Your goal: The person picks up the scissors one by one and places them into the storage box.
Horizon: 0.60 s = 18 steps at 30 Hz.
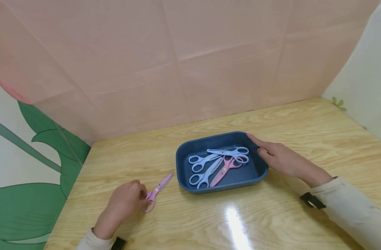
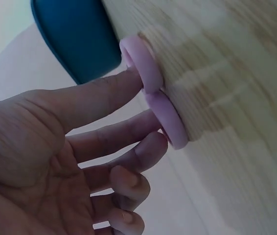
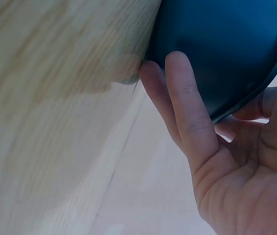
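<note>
On the left of the table, my left hand (image 1: 127, 201) holds a pair of pink-purple scissors (image 1: 160, 185) at the handles, with the blades pointing away toward the bin. The left wrist view shows the thumb and a finger at the two handle loops (image 2: 146, 68), which lie at the tabletop. My right hand (image 1: 282, 159) grips the right end of a dark blue bin (image 1: 237, 177), thumb over the rim and fingers along the outer wall (image 3: 221, 49). Inside the bin lie three light blue scissors (image 1: 223, 152) and one pink pair (image 1: 218, 176), overlapping.
The wood-grain table (image 1: 193, 222) reaches back to a pink sheet (image 1: 177, 69) hanging behind it. A wall with green leaf pictures (image 1: 24, 208) stands at the left, a pale wall (image 1: 365, 86) at the right. Light glares off the tabletop in front of the bin.
</note>
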Motion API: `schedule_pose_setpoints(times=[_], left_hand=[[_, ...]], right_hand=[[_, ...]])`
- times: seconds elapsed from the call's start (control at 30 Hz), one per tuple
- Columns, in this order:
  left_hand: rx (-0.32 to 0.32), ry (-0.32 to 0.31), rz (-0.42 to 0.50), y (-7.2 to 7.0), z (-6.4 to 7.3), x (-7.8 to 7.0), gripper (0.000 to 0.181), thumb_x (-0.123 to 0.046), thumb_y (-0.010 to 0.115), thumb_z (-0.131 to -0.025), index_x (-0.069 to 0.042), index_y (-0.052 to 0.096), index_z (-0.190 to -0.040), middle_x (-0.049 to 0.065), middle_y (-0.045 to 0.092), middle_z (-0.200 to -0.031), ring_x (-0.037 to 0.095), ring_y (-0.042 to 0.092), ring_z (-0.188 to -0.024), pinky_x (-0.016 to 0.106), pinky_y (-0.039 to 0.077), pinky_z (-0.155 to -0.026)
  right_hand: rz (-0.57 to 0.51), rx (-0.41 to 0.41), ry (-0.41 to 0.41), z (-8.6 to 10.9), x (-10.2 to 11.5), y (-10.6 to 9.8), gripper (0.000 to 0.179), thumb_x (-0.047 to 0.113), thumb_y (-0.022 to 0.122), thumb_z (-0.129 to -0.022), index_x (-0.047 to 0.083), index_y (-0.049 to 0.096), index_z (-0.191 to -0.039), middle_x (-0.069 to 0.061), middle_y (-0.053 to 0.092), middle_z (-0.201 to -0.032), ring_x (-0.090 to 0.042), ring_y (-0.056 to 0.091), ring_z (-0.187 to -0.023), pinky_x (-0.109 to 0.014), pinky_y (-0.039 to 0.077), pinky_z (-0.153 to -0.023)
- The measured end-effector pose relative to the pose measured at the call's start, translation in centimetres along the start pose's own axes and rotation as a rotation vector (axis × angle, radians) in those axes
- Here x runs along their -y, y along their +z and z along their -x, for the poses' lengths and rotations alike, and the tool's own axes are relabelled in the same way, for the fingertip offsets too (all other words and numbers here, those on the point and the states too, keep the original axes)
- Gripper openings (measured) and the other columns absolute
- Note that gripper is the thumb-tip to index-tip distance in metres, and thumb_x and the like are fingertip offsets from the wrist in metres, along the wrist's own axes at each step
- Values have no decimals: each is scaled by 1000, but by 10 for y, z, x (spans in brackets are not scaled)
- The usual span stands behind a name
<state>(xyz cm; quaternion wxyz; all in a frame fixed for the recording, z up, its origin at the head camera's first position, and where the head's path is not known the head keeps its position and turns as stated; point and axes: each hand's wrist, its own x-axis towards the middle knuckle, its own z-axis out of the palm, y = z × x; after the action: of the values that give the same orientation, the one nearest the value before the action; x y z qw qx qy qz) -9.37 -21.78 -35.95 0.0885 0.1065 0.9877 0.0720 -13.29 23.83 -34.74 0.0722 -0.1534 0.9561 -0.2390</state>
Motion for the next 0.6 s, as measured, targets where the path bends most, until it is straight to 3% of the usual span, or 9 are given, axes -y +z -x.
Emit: schedule_pose_setpoints(times=[0.33,0.6], left_hand=[[-14,-5,21,2,-7,7,18,-23,89,-71,-16,75,-79,-4,56,-77,12,50,-66,28,42,-57],[-44,20,60,3,-11,16,15,-16,89,-71,-13,76,-79,-2,57,-81,13,50,-72,28,45,-61]], right_hand=[[5,2,5,0,0,-1,55,24,34,-108,25,17,-160,-22,45,-152,-27,57,-102,-38,44,-81],[-11,6,2,0,0,0,56,23,34,-108,24,16,-160,-19,54,-140,-19,55,-79,-38,44,-81]])
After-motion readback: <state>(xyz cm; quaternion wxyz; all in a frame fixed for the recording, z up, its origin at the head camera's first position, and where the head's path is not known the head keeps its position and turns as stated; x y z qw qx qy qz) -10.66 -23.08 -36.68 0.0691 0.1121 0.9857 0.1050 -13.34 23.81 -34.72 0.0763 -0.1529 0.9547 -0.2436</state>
